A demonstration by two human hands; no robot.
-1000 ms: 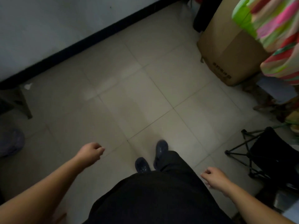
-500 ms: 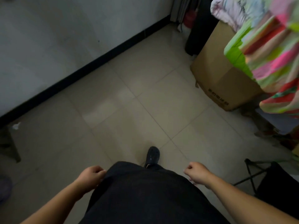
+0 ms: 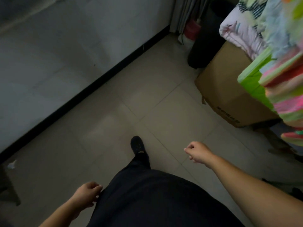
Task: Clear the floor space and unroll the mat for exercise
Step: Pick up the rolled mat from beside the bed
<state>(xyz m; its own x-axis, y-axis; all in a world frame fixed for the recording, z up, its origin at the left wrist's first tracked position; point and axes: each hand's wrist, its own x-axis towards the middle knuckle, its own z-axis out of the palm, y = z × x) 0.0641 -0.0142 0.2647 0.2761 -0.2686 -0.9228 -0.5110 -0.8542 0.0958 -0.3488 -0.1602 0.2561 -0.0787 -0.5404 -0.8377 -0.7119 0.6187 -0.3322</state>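
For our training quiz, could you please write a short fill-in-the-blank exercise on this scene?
1. The cardboard box stands on the tiled ____.
2. Both the left hand and the right hand hold ____.
3. A ____ baseboard runs along the foot of the wall.
4. One dark ____ shows ahead of the person's trousers.

Missing words: floor; nothing; black; shoe

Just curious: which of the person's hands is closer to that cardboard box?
Right. The right hand hangs over the tiles below and left of the cardboard box; the left hand sits further back, beside the dark trousers.
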